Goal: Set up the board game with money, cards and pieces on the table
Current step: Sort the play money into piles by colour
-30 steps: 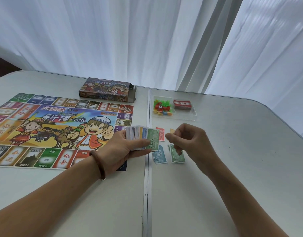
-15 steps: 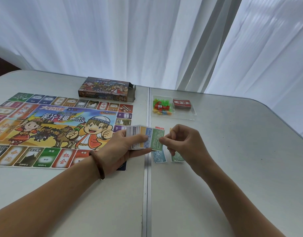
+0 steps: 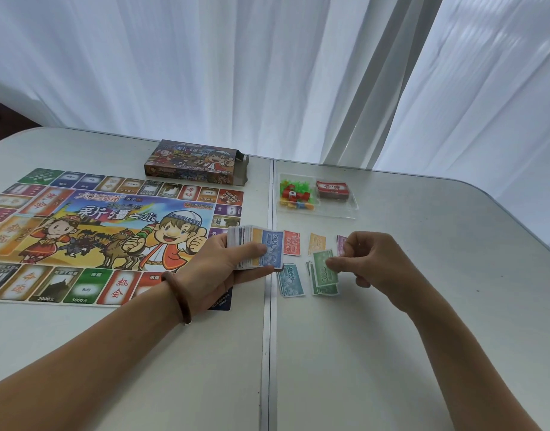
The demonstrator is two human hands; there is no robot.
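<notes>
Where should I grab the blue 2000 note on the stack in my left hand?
Pinch the blue 2000 note by its right end, from the right. The left hand pins its left part to the stack, so a grip there should slide it free once the right hand drops its green note.

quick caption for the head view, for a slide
Left hand holds the money stack while the right hand pinches a green note over the green pile, beside the board.
</notes>
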